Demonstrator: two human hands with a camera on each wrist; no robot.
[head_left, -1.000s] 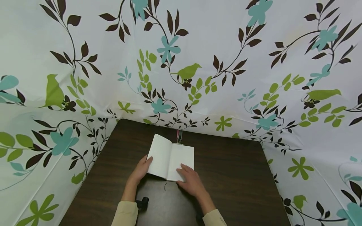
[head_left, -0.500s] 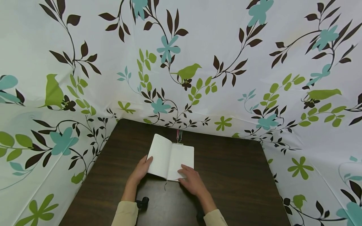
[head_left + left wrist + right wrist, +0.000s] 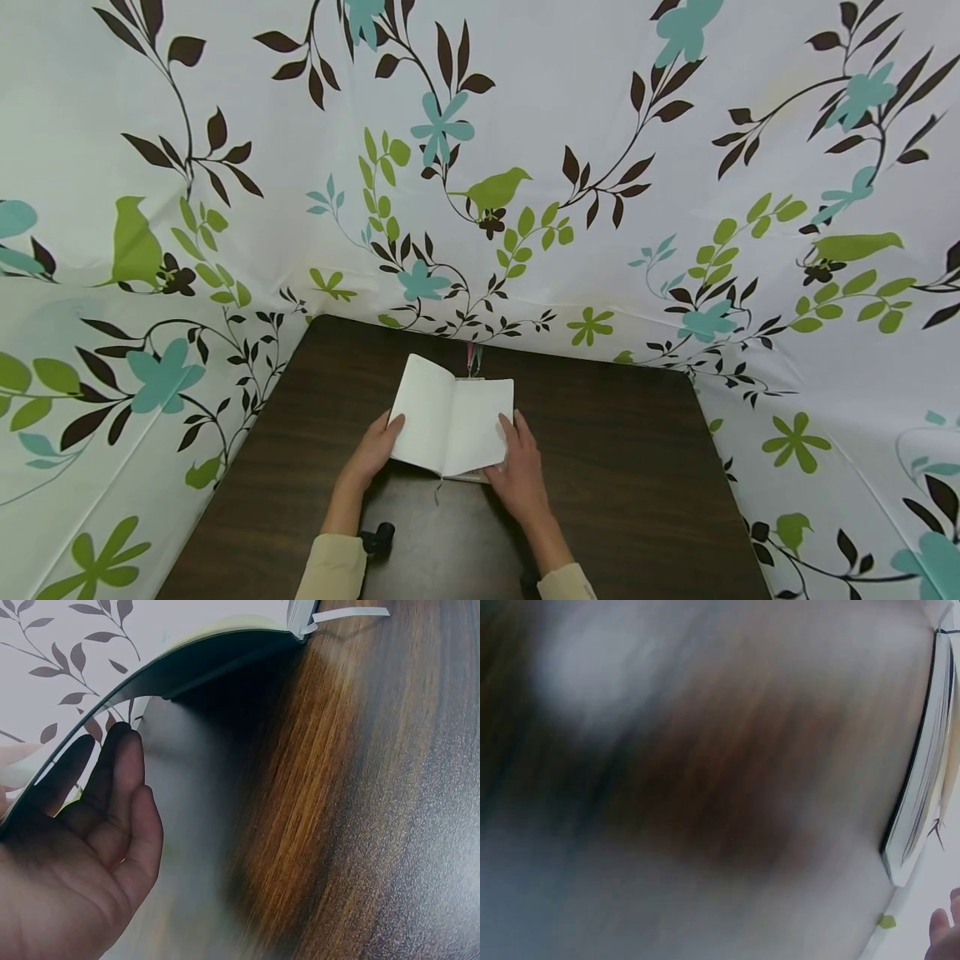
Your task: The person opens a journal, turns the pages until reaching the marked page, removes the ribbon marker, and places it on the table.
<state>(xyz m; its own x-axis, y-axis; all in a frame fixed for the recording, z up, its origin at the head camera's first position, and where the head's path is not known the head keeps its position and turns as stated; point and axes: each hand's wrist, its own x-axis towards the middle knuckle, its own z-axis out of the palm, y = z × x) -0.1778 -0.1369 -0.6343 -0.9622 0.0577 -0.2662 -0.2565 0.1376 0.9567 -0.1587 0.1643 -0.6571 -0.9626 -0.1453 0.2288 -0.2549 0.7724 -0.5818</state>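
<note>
An open notebook point(image 3: 423, 412) with blank white pages lies near the middle of the dark table, its left side tilted up. My left hand point(image 3: 375, 450) grips the left edge, thumb on top. In the left wrist view the fingers of that hand point(image 3: 97, 847) lie beneath the dark cover point(image 3: 202, 664). At the right edge, my right hand point(image 3: 519, 477) pinches a raised page point(image 3: 480, 425) between thumb and fingers; more pages show below it. Only fingertips of the right hand point(image 3: 945, 934) appear in the right wrist view. A ribbon bookmark point(image 3: 352, 613) hangs from the spine.
The dark wood table point(image 3: 622, 467) runs back to a white cloth point(image 3: 570, 108) printed with leaves and birds, which also stands on both sides. Thin coloured cords point(image 3: 474, 358) lie behind the notebook. A black wrist-camera mount point(image 3: 378, 540) sits at the left wrist.
My right hand has moved from lying on the right page to its outer edge and raised that page. The left hand keeps its hold on the left side.
</note>
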